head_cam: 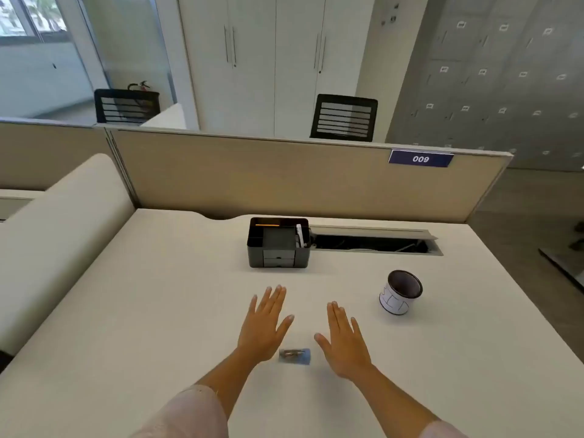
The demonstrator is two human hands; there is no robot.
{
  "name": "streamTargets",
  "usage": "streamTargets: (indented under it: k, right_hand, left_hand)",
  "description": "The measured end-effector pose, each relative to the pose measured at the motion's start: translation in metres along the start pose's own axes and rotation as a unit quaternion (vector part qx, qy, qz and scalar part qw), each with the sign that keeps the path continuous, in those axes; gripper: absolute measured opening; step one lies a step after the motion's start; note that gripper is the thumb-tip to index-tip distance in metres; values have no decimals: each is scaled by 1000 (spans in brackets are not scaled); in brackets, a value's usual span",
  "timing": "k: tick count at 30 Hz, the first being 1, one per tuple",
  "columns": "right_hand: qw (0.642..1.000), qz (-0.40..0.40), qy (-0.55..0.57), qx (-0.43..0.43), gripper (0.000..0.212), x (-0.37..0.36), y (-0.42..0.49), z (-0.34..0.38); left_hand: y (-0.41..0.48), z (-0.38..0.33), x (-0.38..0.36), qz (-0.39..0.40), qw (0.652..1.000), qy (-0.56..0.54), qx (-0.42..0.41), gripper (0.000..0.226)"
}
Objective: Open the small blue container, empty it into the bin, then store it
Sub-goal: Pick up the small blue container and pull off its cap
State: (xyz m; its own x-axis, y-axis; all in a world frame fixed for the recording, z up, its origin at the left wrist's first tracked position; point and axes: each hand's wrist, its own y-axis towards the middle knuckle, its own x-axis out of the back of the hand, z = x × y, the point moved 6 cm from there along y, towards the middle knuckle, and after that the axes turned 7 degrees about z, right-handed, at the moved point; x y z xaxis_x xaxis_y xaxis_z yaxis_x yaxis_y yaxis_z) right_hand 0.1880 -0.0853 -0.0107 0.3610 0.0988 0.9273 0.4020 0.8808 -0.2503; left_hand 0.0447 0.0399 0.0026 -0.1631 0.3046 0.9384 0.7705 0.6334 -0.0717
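Note:
The small blue container (295,356) lies on its side on the white desk, close to me, with dark bits visible through its clear part. My left hand (264,327) hovers flat and open just left of it. My right hand (343,339) is spread flat just right of it. Neither hand touches the container. A small white bin with a dark inside (399,292) stands tilted toward me at the right. A black desk organiser with small drawers (278,243) stands further back in the middle.
The white desk (158,311) ends at a beige partition (284,181) behind the organiser. An open cable tray slot (373,243) runs right of the organiser. A cream side panel (57,235) borders the desk's left side.

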Motion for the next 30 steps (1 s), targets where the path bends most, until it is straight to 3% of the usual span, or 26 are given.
streamTargets:
  k: [5, 12, 21, 27, 30]
  right_hand:
    - [998, 62, 4, -1, 71, -39, -11, 1]
    - [995, 96, 27, 1, 66, -69, -20, 2]
    - [990, 47, 127, -25, 52, -60, -11, -1]
    - [990, 69, 122, -28, 41, -60, -9, 6]
    - [984, 69, 161, -34, 34, -57, -7, 10]
  left_hand:
    - [-27, 13, -51, 87, 996, 19, 26, 64]
    - [-39, 15, -80, 113, 993, -6, 18, 65]
    - [-24, 3, -84, 97, 995, -30, 4, 62]
    - [-20, -1, -73, 27, 998, -52, -11, 25]
    - [-19, 2, -68, 7, 998, -66, 5, 21]
